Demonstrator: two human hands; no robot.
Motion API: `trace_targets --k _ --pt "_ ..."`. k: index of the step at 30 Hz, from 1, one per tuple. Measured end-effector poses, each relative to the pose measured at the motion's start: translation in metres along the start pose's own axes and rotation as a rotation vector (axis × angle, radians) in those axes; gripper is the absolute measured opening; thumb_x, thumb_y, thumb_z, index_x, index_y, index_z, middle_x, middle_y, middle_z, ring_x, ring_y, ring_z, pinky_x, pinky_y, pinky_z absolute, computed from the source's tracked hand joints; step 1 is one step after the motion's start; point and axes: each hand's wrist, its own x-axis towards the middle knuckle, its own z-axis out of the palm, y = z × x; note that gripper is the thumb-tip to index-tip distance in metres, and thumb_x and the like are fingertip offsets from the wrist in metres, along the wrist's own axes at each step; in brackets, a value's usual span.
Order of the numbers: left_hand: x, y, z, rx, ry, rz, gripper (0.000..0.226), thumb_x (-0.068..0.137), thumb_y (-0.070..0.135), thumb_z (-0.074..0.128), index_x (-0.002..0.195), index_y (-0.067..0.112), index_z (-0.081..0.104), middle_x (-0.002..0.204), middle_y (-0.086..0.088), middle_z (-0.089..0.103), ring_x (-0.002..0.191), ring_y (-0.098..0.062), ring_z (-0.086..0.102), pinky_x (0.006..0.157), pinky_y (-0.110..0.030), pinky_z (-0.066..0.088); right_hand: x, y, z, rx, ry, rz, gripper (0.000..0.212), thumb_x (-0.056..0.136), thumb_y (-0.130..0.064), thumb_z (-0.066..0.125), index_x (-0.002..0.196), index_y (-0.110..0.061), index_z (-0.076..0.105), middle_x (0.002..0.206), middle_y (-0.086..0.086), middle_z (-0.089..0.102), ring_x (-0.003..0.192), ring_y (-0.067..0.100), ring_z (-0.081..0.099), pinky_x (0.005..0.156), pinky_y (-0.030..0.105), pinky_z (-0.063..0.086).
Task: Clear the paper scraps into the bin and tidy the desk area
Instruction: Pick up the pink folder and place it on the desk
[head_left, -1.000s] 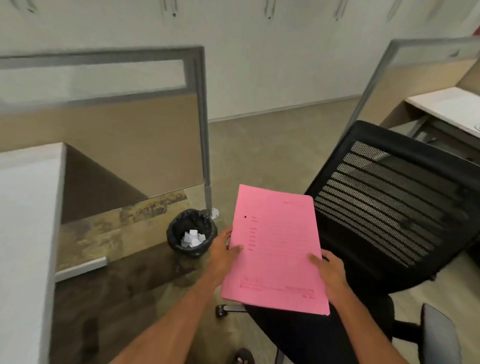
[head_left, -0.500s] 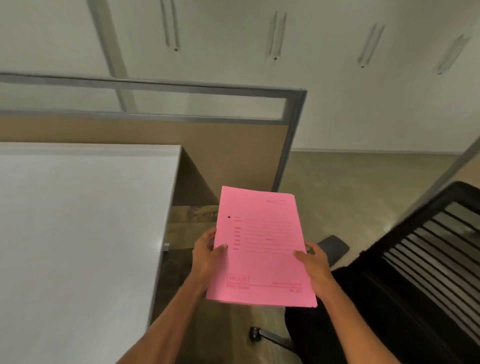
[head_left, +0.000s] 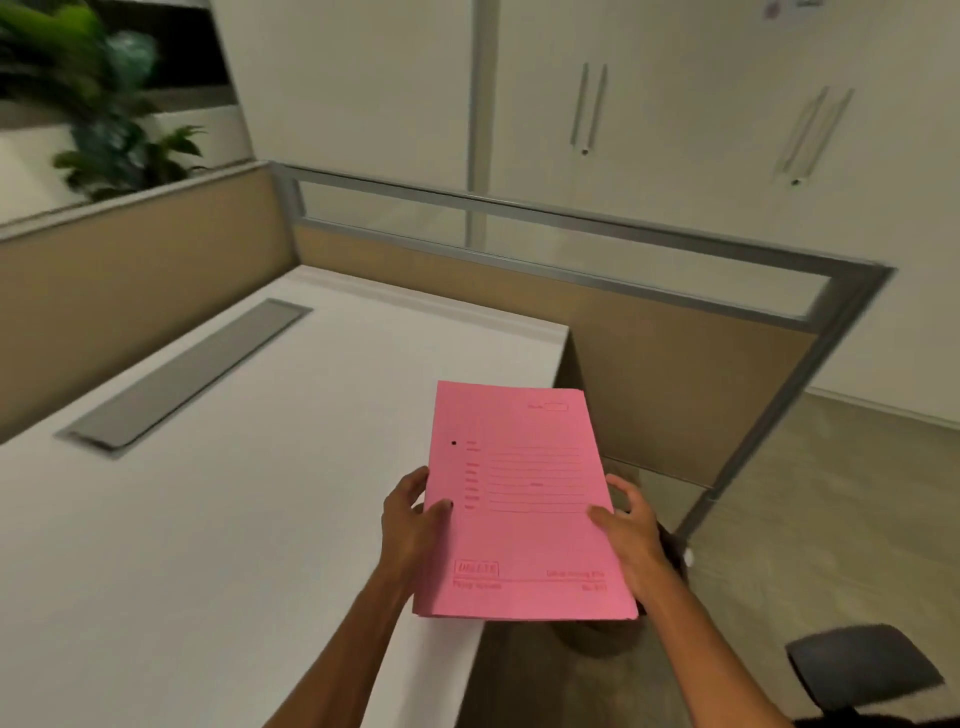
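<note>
White desk is spreading out to the left of and beneath both hands, with tan partition panels standing beyond them. Left hand is gripping the pink folder by its left edge, thumb on top; right hand is clasping the right edge likewise. Between them the folder is hovering over the desk's right edge. A grey cable tray lid is lying far left of the hands.

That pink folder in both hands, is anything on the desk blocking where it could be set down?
Nothing visible does. The pink folder hangs over the white desk's right edge, and the only thing there is a flush grey cable cover far left.
</note>
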Motion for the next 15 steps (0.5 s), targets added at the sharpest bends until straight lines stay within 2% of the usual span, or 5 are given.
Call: trace_targets --k 3,7,10,13,15 --pt "-0.001 -0.007 -0.040 -0.003 0.115 -0.012 0.041 0.084 0.004 0.059 0.122 0.016 0.058 0.119 0.005 0.066 0.096 -0.017 0.069 0.083 -0.042 0.059 -0.001 -0.007 0.044 -0.047 -0.098 -0.013 0.048 0.084 0.001 0.066 0.117 -0.028 0.048 0.098 0.010 0.068 0.084 0.031 0.070 0.064 0.044 0.059" --pt "-0.006 -0.010 -0.083 -0.010 0.270 -0.027 0.042 0.086 0.001 0.059 0.126 0.012 0.056 0.124 0.000 0.063 0.095 -0.014 0.069 0.080 -0.035 0.059 0.002 -0.013 0.095 -0.102 -0.236 -0.028 0.046 0.084 0.003 0.064 0.119 -0.024 0.050 0.097 0.015 0.068 0.085 0.034 0.068 0.075 0.053 0.058" --pt "-0.018 -0.009 -0.113 -0.014 0.403 -0.045 0.045 0.085 0.001 0.060 0.129 0.011 0.054 0.127 -0.002 0.061 0.098 -0.013 0.067 0.080 -0.032 0.058 0.002 -0.017 0.134 -0.156 -0.366 -0.027 0.046 0.085 -0.002 0.066 0.118 -0.031 0.051 0.096 0.013 0.068 0.086 0.033 0.068 0.075 0.051 0.058" --pt "-0.030 -0.012 -0.140 -0.013 0.519 -0.064 0.047 0.085 0.002 0.061 0.130 0.009 0.053 0.130 -0.005 0.059 0.105 -0.021 0.066 0.090 -0.045 0.056 -0.002 -0.020 0.167 -0.200 -0.475 -0.057 0.045 0.084 -0.003 0.066 0.116 -0.031 0.051 0.093 0.011 0.069 0.084 0.032 0.069 0.071 0.046 0.058" --pt "-0.039 -0.012 -0.152 -0.004 0.586 -0.065 0.046 0.085 0.002 0.061 0.130 0.009 0.053 0.131 -0.006 0.059 0.107 -0.024 0.065 0.092 -0.049 0.054 -0.004 -0.023 0.187 -0.211 -0.549 -0.062 0.047 0.083 -0.002 0.067 0.118 -0.029 0.052 0.095 0.016 0.069 0.085 0.037 0.069 0.078 0.053 0.057"
